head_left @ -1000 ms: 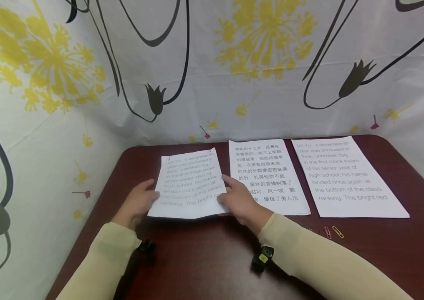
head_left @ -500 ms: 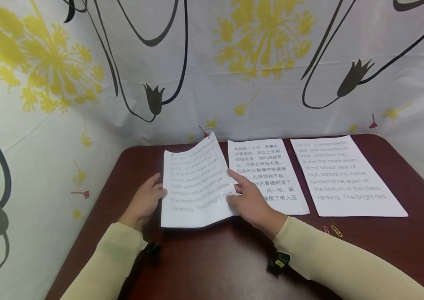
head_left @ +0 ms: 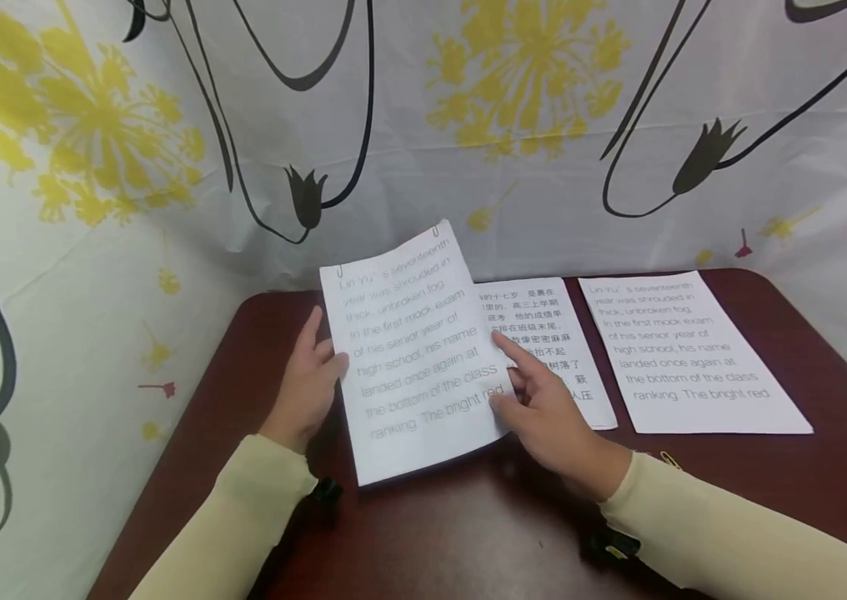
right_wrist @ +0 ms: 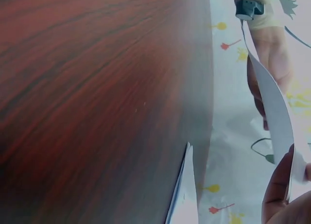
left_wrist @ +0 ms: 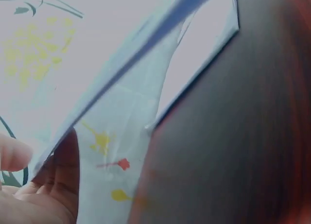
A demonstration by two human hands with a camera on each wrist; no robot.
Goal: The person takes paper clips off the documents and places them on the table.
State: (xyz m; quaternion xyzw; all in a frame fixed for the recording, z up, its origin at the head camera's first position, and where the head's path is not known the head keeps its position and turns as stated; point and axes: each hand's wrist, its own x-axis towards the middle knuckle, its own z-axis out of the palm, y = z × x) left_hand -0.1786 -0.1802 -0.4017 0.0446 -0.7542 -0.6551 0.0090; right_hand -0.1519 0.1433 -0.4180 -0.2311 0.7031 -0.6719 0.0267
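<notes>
A printed stack of paper (head_left: pixel 416 350) with English text is raised over the table, its top edge tipped away. One paper clip (head_left: pixel 340 272) sits at its top left corner, another clip (head_left: pixel 435 232) at the top right. My left hand (head_left: pixel 305 383) pinches the left edge between thumb and fingers; the left wrist view shows this paper edge (left_wrist: pixel 114 76) passing into the hand. On the opposite side my right hand (head_left: pixel 554 421) grips the lower right edge, thumb on the printed face. In the right wrist view the paper (right_wrist: pixel 277 107) bows between both hands.
Behind my right hand lies a stack with Chinese text (head_left: pixel 543 312), partly covered by the raised paper. Farther right lies another English page (head_left: pixel 694 358). A yellow paper clip (head_left: pixel 669 459) shows beside my right sleeve. A patterned cloth (head_left: pixel 408 167) hangs behind the dark red table (head_left: pixel 453 533).
Both hands have lifted the clipped paper from near the table and brought it closer and to the right. Its top edge has risen, and it overlaps the Chinese pages more.
</notes>
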